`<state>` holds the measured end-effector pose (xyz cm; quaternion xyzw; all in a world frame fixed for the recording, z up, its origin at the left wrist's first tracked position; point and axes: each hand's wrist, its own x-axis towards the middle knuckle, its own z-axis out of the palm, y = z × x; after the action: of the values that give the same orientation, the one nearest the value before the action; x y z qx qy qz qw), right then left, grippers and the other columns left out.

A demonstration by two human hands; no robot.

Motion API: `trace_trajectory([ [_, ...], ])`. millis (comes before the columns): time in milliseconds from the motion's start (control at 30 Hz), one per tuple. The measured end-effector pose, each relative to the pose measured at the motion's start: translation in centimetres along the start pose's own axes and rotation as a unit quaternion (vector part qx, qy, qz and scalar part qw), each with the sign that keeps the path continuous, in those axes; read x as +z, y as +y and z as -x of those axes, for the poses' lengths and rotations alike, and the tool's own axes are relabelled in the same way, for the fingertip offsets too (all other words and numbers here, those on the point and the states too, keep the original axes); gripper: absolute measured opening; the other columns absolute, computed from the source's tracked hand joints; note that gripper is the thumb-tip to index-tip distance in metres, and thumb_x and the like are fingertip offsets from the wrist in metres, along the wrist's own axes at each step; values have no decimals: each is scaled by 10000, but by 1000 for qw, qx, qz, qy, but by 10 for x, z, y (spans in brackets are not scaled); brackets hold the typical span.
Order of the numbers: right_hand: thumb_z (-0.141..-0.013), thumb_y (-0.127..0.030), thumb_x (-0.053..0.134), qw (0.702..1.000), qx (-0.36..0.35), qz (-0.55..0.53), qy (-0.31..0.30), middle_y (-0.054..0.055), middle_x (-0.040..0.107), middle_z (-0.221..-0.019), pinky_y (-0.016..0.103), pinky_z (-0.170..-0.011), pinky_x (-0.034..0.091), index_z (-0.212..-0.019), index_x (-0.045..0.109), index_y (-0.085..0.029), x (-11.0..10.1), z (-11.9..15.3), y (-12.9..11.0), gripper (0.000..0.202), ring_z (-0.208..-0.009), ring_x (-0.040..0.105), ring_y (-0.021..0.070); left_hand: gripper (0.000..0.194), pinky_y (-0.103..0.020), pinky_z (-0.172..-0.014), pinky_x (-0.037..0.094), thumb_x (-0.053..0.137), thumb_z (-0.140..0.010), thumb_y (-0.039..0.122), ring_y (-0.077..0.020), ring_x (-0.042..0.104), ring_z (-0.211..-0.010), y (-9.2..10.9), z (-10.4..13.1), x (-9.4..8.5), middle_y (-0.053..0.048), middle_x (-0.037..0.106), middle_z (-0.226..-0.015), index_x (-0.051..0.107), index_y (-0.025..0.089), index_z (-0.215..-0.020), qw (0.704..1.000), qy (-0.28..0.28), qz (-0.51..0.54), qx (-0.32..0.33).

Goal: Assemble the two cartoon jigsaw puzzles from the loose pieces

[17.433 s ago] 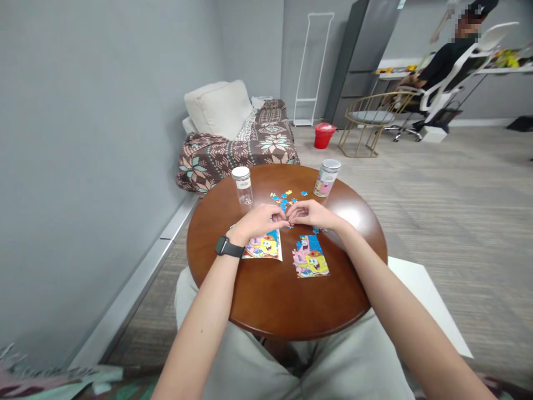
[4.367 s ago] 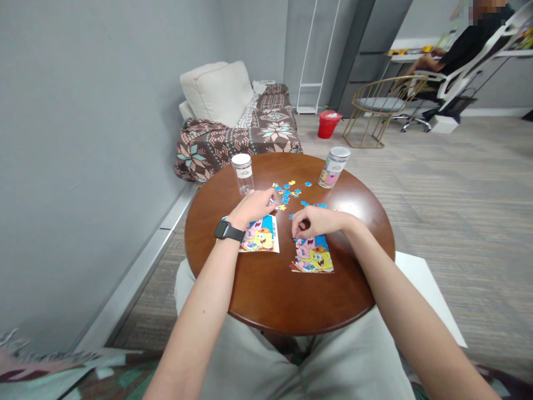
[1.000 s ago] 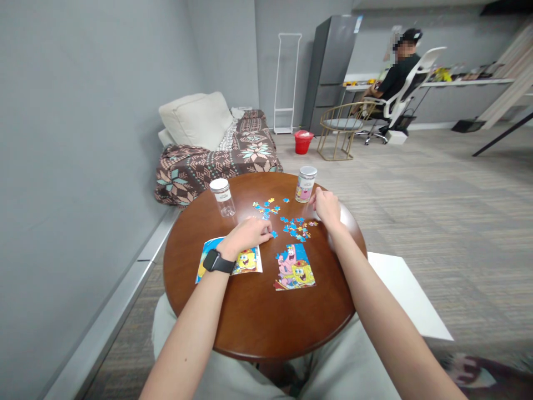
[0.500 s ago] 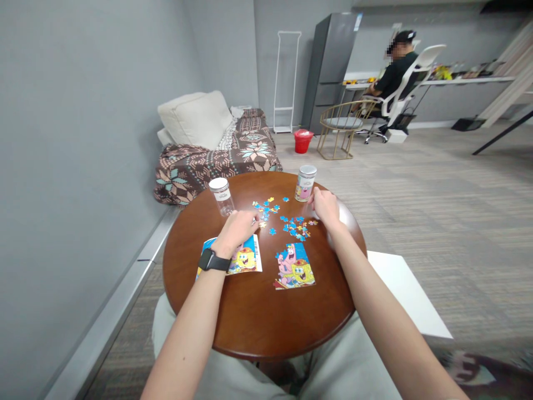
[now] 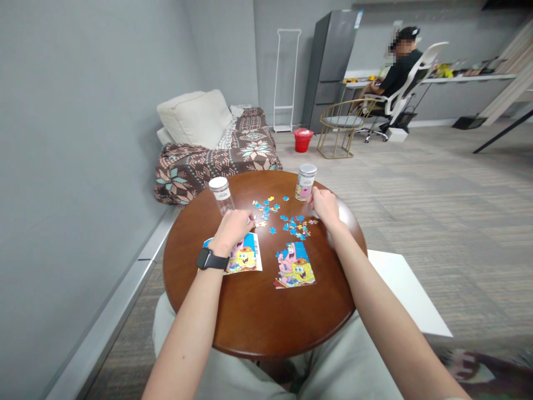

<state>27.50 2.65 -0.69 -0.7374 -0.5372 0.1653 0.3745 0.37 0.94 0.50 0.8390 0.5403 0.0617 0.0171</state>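
Jigsaw puzzle (image 5: pixel 296 268), partly joined, is laid flat toward the near right of a round brown table (image 5: pixel 258 322), with SpongeBob and Patrick pictured on it. To its left lies a printed sheet (image 5: pixel 244 261) showing the same characters; the small print along its right edge cannot be read. The sheet is partly covered by the left hand (image 5: pixel 232 228), whose fingers are bent beside some pale pieces — whether one is pinched cannot be told. The right hand (image 5: pixel 325 205) is held with curled fingers just beside a cartoon-printed jar (image 5: pixel 306 183) at the far right; its grip cannot be made out either. A clear jar (image 5: pixel 221 194) is stood at the far left. Both are lidded and white-labelled, the dark lettering too small to read. A black watch (image 5: pixel 204 258) is worn on the left wrist. Loose pieces (image 5: pixel 293 225), many of them blue, are scattered beyond the puzzle — in two main clusters.
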Motion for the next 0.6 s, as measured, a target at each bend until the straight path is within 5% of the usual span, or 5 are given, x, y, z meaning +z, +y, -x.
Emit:
trace_trajectory([
  [600, -909, -411, 294, 1000, -5, 4, -13, 89, 645, -610, 352, -755, 432, -527, 588, -228, -1, 3, -4, 515, -688, 609, 254, 195, -261, -773, 455, 540, -829, 275, -199, 672, -818, 1, 1, -5, -72, 730, -810, 716, 190, -837, 999, -19, 25, -8],
])
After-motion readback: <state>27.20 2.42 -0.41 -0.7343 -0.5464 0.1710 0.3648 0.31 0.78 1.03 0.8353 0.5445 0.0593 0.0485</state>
